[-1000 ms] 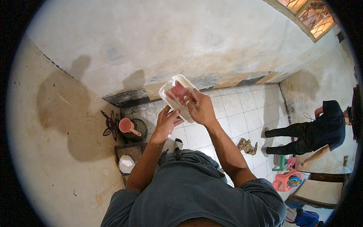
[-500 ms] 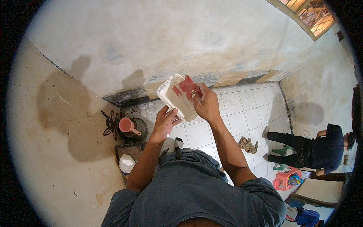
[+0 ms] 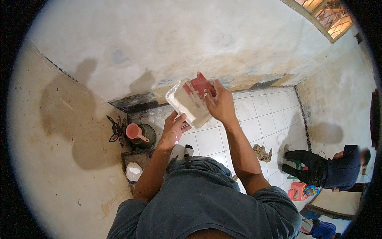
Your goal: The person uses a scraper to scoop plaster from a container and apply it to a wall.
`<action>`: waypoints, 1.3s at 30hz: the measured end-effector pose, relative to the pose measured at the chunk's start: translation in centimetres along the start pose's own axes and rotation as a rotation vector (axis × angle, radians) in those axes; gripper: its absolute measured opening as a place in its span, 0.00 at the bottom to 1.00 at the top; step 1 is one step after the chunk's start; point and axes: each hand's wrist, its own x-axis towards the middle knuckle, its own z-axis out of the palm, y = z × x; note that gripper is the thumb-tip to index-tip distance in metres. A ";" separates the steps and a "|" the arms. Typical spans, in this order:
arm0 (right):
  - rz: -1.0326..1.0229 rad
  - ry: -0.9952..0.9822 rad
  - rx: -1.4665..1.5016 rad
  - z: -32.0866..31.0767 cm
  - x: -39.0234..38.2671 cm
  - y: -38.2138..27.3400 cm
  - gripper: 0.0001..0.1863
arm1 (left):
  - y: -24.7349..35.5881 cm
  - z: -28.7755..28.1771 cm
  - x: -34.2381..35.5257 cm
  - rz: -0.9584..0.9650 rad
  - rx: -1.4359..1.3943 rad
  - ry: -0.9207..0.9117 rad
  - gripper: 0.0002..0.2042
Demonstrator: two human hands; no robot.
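Observation:
My left hand (image 3: 174,130) grips the near-left edge of a clear plastic tub (image 3: 170,96), thumb on the rim and fingers underneath. Creamy white filler (image 3: 181,104) lies inside it, thickest along the left wall. In my right hand (image 3: 221,102) is a red putty scraper (image 3: 202,84), pinched between thumb and fingers. Its flat blade is smeared with filler and reaches over the tub's far right side. White smears mark my left wrist and right thumb.
A patchy plastered wall (image 3: 167,40) stands ahead. A pink dipper (image 3: 134,131) rests on a dark round container at left, near a white bundle (image 3: 133,171). A crumpled brown cloth (image 3: 262,153) lies on the tiled floor (image 3: 254,105). At right stands another person (image 3: 338,169) by a pink stool (image 3: 296,191).
The scraper and my right hand have shifted slightly right and up within the tub. My left hand keeps its hold. The other person has moved a little.

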 end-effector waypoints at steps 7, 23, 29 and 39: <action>0.094 -0.042 -0.151 0.0 -0.6 0.3 0.10 | -0.3 -0.2 0.1 -0.041 -0.004 0.027 0.23; -0.055 -0.078 -0.147 -0.6 1.5 2.1 0.11 | -0.1 0.0 0.0 0.009 -0.005 -0.005 0.23; 0.020 -0.130 -0.061 -1.3 0.3 1.8 0.10 | 0.3 0.0 -0.1 0.068 -0.044 0.006 0.23; 0.036 0.054 -0.007 0.2 -1.6 3.1 0.10 | 0.2 0.1 -0.1 0.043 -0.014 0.025 0.23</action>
